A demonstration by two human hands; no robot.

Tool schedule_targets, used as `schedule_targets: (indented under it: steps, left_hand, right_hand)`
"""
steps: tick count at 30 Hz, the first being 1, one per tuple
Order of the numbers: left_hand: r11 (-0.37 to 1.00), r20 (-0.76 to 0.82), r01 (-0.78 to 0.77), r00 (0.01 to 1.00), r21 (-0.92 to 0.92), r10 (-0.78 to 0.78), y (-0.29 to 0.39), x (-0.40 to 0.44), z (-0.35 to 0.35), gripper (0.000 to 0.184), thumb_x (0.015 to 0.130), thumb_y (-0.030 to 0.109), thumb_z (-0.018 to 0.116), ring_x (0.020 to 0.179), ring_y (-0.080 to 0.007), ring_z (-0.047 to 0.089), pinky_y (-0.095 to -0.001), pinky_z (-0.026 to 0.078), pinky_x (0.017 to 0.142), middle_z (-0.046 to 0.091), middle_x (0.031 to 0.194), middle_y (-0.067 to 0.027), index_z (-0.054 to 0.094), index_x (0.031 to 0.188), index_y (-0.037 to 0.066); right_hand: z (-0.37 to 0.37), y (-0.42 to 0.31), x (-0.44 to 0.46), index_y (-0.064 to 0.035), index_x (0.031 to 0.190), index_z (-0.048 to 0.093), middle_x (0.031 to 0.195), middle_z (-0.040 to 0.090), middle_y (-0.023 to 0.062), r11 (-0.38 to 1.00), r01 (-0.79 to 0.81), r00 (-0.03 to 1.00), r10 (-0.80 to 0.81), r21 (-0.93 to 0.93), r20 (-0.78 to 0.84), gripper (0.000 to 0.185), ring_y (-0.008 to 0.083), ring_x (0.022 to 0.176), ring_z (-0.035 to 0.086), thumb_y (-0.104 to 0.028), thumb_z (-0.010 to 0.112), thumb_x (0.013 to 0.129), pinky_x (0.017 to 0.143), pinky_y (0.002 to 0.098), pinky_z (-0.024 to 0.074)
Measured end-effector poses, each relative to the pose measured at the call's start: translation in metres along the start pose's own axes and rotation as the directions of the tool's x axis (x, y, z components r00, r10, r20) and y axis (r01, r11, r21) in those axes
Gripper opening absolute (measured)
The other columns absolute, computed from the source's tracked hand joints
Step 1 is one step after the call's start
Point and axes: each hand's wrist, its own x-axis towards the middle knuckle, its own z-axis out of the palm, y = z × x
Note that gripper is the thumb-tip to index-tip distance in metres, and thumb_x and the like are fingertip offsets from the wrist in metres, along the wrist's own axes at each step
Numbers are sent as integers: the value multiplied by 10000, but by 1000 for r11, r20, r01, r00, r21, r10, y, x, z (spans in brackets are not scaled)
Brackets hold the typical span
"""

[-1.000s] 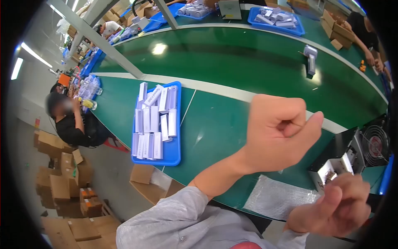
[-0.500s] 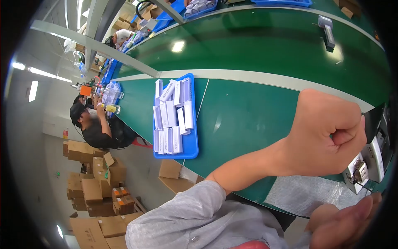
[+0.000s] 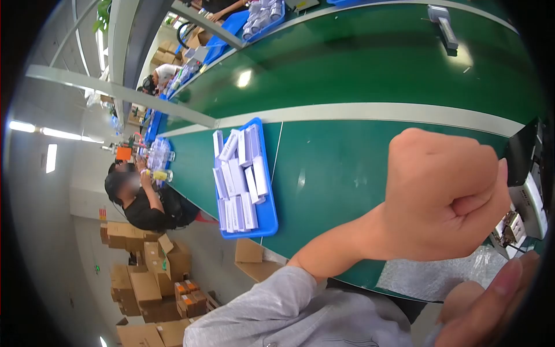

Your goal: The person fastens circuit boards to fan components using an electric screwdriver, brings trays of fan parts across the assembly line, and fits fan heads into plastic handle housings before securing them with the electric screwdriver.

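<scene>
Silvery plastic sheet point(image 3: 413, 279) looks crinkled and shiny.

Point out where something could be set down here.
Bare: green tabletop between the blue plastic tray and the left hand; darker green surface beyond the long white rail, left of the pale long-handled device. Crowded: the right end, with right hand, crinkled clear wrap, black equipment.

"What's at lower left?"
"Cardboard boxes point(image 3: 147, 287), stacked on the grey floor point(image 3: 203, 257) near a pale wall point(image 3: 87, 199)."
"And the light?"
"Tube lights point(image 3: 51, 158) glow at left. A bright reflection point(image 3: 244, 78) lies on the green surface point(image 3: 347, 63), beyond the white strip point(image 3: 358, 113) edging the green bench point(image 3: 324, 173)."
</scene>
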Motion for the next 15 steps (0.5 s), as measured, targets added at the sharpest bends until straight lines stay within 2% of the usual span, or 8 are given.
schedule_targets:
  steps: [5,11,13,14,15]
  left_hand:
    - [1000,-20,22,1000,-11,-23,-1,-2,4,420,687,-128,630,402,-205,263,-341,179,407,274,507,-27,298,554,91]
    - [998,-24,-42,999,-35,41,-7,-4,5,394,703,-113,634,420,-223,290,-333,205,415,307,520,-39,323,560,83]
    - [999,-45,25,999,-31,-26,-3,2,2,359,745,-80,664,419,-176,322,-307,231,424,350,524,-30,385,576,73]
    - [1000,-67,9,998,-19,-11,-2,5,-3,359,745,-80,664,419,-176,322,-307,231,424,350,524,-30,385,576,73]
    - [995,-94,100,990,-17,-101,-4,7,-9,334,767,-55,685,428,-137,333,-293,238,431,379,527,-19,424,596,64]
  right_hand:
    - [-1,-1,-3,-41,819,474,700,619,138,1000,2,1000,-2,-3,6,165,232,534,580,4,622,875,456,338,457]
    - [-4,-8,-3,-42,834,489,694,610,137,1000,23,1000,-23,14,5,138,236,547,581,-25,616,887,470,342,465]
    - [-7,-10,-4,-42,840,494,692,607,137,999,38,999,-38,27,2,130,237,551,581,-34,613,891,474,344,468]
    - [-9,-12,-4,-42,842,496,692,606,137,998,48,999,-48,35,-1,126,238,553,581,-39,612,893,477,344,469]
    - [-12,-13,-6,-42,845,499,691,605,137,997,59,998,-59,45,-3,123,238,556,581,-44,611,895,479,345,471]
